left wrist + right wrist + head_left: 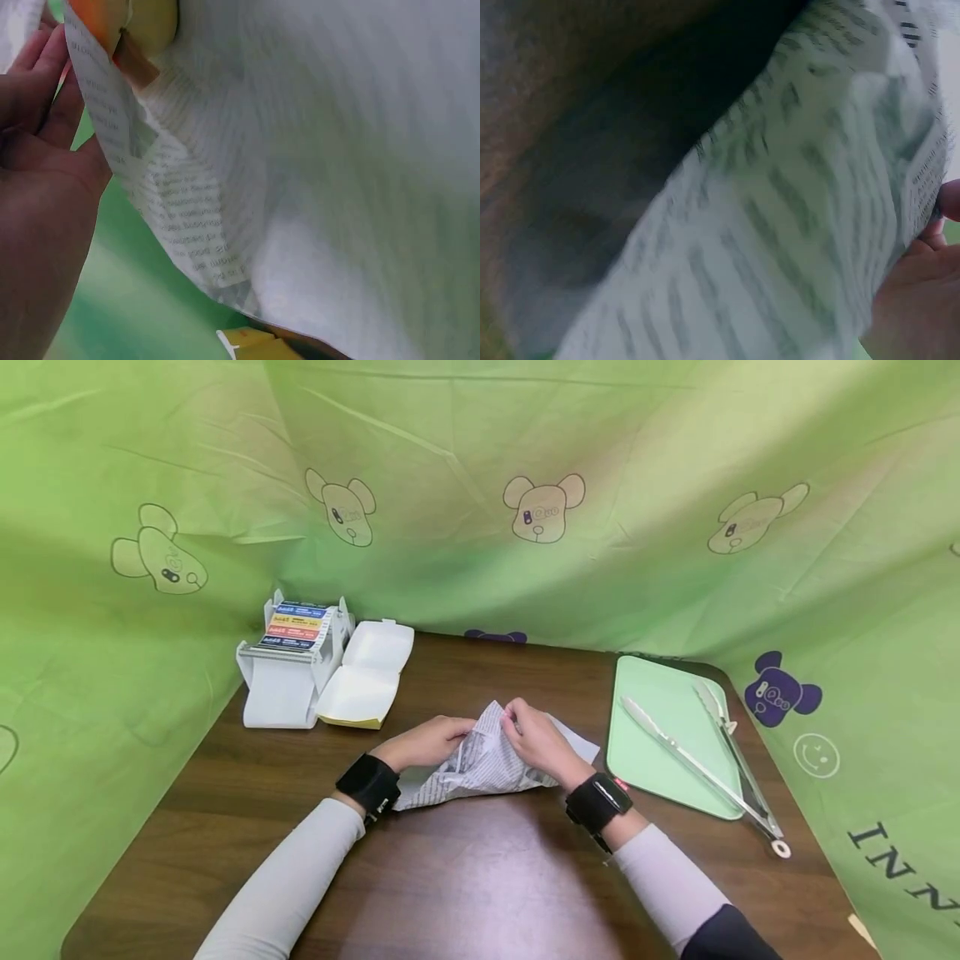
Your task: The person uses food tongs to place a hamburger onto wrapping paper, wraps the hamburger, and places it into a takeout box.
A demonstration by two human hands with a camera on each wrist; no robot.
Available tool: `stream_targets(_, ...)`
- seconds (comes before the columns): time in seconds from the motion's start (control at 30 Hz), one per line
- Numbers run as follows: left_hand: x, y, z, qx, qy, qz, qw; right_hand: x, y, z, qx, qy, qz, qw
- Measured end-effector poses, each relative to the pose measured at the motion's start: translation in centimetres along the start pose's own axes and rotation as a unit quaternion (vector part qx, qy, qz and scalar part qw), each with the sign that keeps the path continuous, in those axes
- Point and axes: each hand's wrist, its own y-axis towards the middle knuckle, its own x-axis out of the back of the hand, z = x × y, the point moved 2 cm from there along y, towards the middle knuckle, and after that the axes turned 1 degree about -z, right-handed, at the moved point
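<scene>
My right hand [538, 739] pinches printed paper [483, 764] — likely light, tearable, best held by edges; my left hand's [427, 743] grip unclear.

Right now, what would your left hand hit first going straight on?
Left hand: the printed paper right at its fingertips. Beyond that, probably the right hand, though depth is hard to judge.

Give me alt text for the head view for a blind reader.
A person's left hand touches, and right hand pinches, crumpled printed paper over a wooden table. At left sit a white rack of colored boxes and an open carton; at right, tongs lie partly on a green board.
</scene>
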Motion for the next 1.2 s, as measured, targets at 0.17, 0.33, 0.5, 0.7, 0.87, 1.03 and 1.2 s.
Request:
stream_targets(0.17, 0.1, -0.4, -0.1, 0.062, 0.03, -0.036, 0.997, -1.2, 1.0, -0.7, -0.011, -0.02, 0.017, 1.0)
stream_targets(0.33, 0.0, -0.8, -1.5, 0.109, 0.068, -0.064, 0.9897, -2.2, 1.4, -1.2, -0.002, -0.038, 0.011, 0.999)
stream_targets(0.5, -1.2, -1.1, -3.3, 0.092, 0.191, -0.03, 0.9769, -2.6, 1.5, -1.2, -0.019, -0.037, -0.003, 0.999)
stream_targets(0.7, -2.6, -1.3, -3.5, 0.094, 0.27, -0.009, 0.9581, -3.2, 1.5, -1.1, -0.02, -0.033, -0.007, 0.999)
stream_targets(0.87, -2.9, -1.3, -2.9, 0.117, 0.295, -0.011, 0.9482, -3.3, 1.3, -0.7, 0.002, -0.051, 0.003, 0.999)
stream_targets(1.03, -2.9, -0.8, -2.8, 0.114, 0.272, -0.006, 0.9555, -3.3, 1.2, -0.6, 0.008, -0.064, 0.017, 0.998)
stream_targets(1.2, -3.1, -0.2, -2.3, 0.106, 0.245, 0.0, 0.9637, -3.4, 1.3, -0.6, 0.013, -0.063, 0.027, 0.998)
